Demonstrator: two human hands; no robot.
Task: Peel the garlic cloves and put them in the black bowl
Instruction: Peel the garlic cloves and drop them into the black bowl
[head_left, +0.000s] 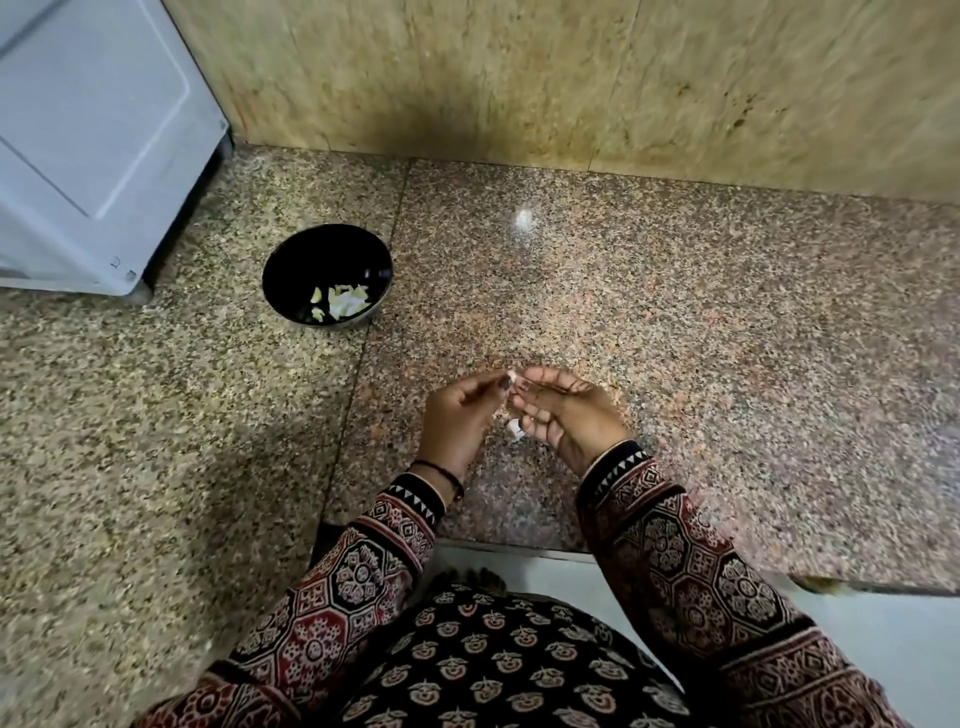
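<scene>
Both my hands meet above the granite counter near its front edge. My left hand (460, 415) and my right hand (563, 410) pinch a small garlic clove (511, 378) between their fingertips. A white bit of garlic or skin (514, 427) shows below, by my right palm; whether it lies on the counter or is held, I cannot tell. The black bowl (327, 275) stands to the far left of my hands, with several pale peeled cloves (340, 304) inside.
A white appliance (93, 145) stands at the back left, close to the bowl. A tan stone wall (571, 78) runs along the back of the counter (727, 338). The counter's front edge (519, 548) lies just below my wrists.
</scene>
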